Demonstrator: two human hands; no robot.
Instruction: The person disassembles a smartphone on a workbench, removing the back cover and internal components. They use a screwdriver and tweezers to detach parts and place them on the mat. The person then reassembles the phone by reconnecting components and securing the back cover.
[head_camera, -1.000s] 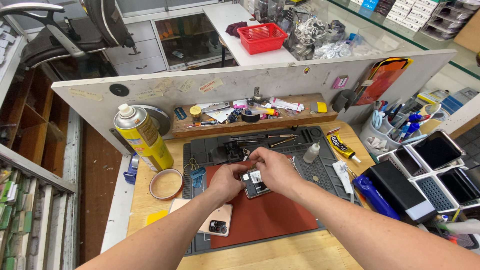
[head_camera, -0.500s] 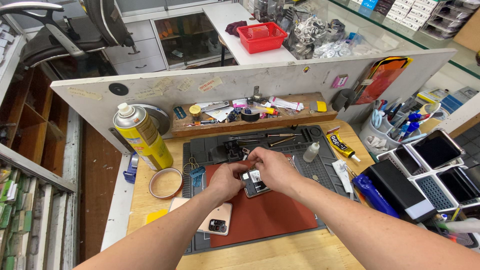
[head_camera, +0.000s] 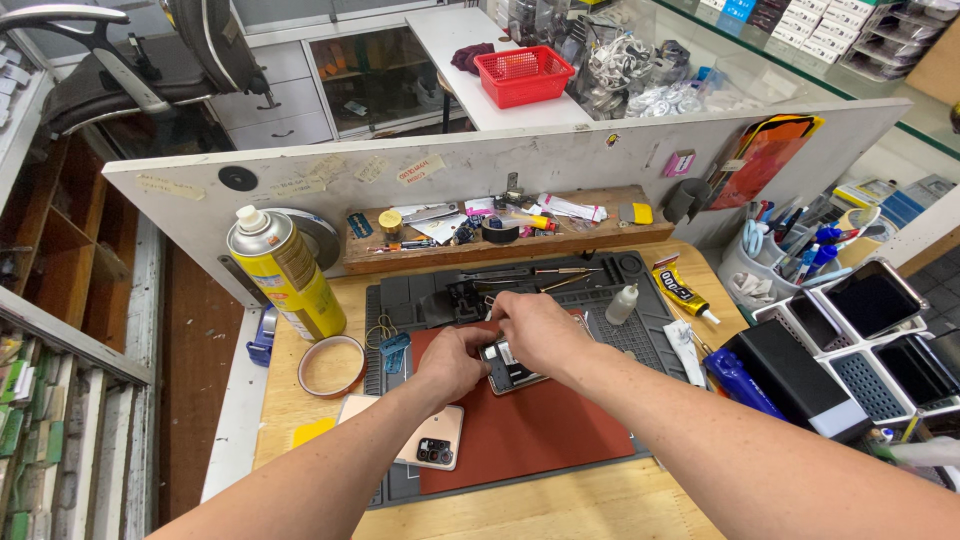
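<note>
My left hand (head_camera: 452, 362) and my right hand (head_camera: 540, 330) meet over a red mat (head_camera: 530, 430) in the middle of the bench. Both hands grip a small opened phone body (head_camera: 508, 368), its dark inner parts facing up. My left thumb and fingers pinch its left edge. My right hand covers its top end from above. A rose-gold phone back (head_camera: 425, 440) with a camera cluster lies under my left wrist on the mat's left side.
A yellow spray can (head_camera: 285, 272) and a tape roll (head_camera: 331, 365) stand at the left. A wooden tool shelf (head_camera: 500, 235) runs along the divider. A small dropper bottle (head_camera: 622, 302), glue tube (head_camera: 683, 290), pen cup (head_camera: 775, 255) and trays with phones (head_camera: 870, 300) sit right.
Both hands stay on the phone body with only slight finger shifts. Nothing else has moved.
</note>
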